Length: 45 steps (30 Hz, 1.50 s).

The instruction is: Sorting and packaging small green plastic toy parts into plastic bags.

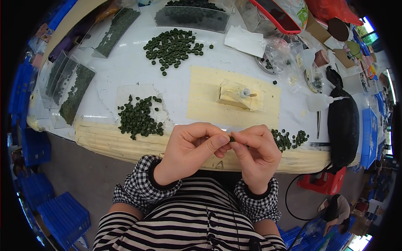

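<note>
Here they are, left hand point(180, 151) and right hand point(258, 155), on the near side of the block point(230, 100), thumbs and forefingers pinched together on one small green piece point(232, 139), other fingers curled. It looks light, probably stiff, perhaps slippery; the round side seems the place to grip, gently in case it chips. Writing now: a dark mark point(219, 164) on the tabletop's point(121, 62) front edge, nearer than the block. Far beyond the block, rightward, a bag point(296, 11) with coloured print, unreadable here.
</note>
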Available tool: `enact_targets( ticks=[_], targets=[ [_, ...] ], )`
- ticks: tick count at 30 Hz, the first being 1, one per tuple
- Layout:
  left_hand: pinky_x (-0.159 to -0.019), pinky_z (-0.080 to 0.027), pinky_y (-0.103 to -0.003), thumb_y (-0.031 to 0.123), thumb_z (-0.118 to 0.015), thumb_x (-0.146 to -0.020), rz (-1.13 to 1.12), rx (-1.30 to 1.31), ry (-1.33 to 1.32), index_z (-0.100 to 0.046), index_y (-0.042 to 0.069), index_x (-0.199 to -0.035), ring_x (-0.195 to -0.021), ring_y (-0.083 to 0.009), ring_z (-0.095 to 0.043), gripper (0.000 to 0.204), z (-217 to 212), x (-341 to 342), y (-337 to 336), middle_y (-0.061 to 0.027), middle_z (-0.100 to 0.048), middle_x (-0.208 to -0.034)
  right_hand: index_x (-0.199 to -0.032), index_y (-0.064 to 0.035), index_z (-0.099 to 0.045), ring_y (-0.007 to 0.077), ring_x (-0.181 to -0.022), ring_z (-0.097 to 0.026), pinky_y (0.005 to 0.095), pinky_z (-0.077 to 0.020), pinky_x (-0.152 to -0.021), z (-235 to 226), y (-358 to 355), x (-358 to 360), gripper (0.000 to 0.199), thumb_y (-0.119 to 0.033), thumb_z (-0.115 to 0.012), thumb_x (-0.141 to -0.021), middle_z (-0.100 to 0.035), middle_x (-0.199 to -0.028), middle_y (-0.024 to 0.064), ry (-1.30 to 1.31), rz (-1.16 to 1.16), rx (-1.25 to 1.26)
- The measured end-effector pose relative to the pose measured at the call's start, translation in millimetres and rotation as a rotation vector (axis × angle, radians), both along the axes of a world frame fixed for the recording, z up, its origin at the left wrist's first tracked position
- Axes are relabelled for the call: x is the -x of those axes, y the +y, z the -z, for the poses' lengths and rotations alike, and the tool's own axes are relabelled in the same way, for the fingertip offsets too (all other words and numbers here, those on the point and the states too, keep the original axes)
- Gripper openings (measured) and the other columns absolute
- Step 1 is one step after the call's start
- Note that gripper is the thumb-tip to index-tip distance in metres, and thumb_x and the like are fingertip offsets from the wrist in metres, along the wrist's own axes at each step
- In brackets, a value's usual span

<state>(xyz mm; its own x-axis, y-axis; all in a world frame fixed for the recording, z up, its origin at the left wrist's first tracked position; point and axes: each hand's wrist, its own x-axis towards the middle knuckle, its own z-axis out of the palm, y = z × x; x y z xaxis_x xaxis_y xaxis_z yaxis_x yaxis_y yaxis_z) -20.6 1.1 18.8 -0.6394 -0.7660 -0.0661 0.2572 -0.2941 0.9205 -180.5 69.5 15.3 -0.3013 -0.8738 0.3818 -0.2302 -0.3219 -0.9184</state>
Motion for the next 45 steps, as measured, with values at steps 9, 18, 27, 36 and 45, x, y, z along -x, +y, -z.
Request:
enact_targets(
  ticks=[9, 18, 27, 36, 45],
  targets=[
    [-0.068, -0.053, -0.021, 0.012, -0.062, -0.097, -0.023, 0.017, -0.019, -0.068, -0.005, -0.100, -0.074, -0.0081, -0.063, 0.018, -1.8, 2.0, 0.5, -0.0066, -0.069, -0.084, -0.106, -0.0029, -0.074, 0.0128, -0.071, -0.058, 0.0220, -0.0452, -0.059, 2.4, -0.1, -7.8, 0.032, 0.009, -0.073, -0.077, -0.062, -0.087, 0.0059, 0.222, 0.088, 0.136],
    [-0.066, -0.054, -0.022, 0.012, -0.060, -0.098, -0.148, -0.019, 0.038, -0.068, -0.004, -0.099, -0.074, -0.0093, -0.065, 0.018, 0.5, 2.1, -2.1, -0.0080, -0.070, -0.083, -0.122, 0.0001, -0.066, 0.0170, -0.081, -0.054, 0.0249, -0.0460, -0.069, -7.6, -1.5, -4.0, 0.039, 0.007, -0.066, -0.083, -0.056, -0.094, 0.0079, 0.256, -0.113, 0.020],
    [-0.065, -0.053, -0.021, 0.012, -0.060, -0.098, -0.181, -0.032, 0.070, -0.068, -0.004, -0.098, -0.071, -0.0088, -0.064, 0.018, 3.5, 1.4, -3.6, -0.0066, -0.069, -0.081, -0.132, 0.0018, -0.058, 0.0194, -0.084, -0.052, 0.0274, -0.0470, -0.075, -9.2, -4.6, -7.7, 0.048, 0.006, -0.064, -0.084, -0.051, -0.102, 0.0102, 0.464, -0.149, 0.058],
    [-0.076, -0.056, -0.024, 0.004, -0.060, -0.096, -0.212, 0.145, 0.025, -0.067, -0.005, -0.110, -0.086, -0.0126, -0.067, 0.018, 0.5, 4.3, 2.2, -0.0094, -0.069, -0.094, -0.133, 0.0021, -0.057, 0.0210, -0.092, -0.053, 0.0294, -0.0477, -0.081, -5.8, -2.9, -6.6, 0.044, 0.005, -0.057, -0.089, -0.049, -0.110, 0.0124, 0.325, -0.153, 0.038],
    [-0.081, -0.057, -0.026, -0.004, -0.065, -0.090, -0.244, 0.173, 0.099, -0.066, -0.007, -0.110, -0.091, -0.0163, -0.069, 0.021, 2.5, 2.3, 3.2, -0.0131, -0.069, -0.103, -0.134, 0.0021, -0.056, 0.0180, -0.096, -0.050, 0.0272, -0.0448, -0.082, -5.2, 1.7, 1.3, 0.040, -0.001, -0.054, -0.094, -0.047, -0.113, 0.0112, 0.159, -0.273, -0.012]
  ],
)
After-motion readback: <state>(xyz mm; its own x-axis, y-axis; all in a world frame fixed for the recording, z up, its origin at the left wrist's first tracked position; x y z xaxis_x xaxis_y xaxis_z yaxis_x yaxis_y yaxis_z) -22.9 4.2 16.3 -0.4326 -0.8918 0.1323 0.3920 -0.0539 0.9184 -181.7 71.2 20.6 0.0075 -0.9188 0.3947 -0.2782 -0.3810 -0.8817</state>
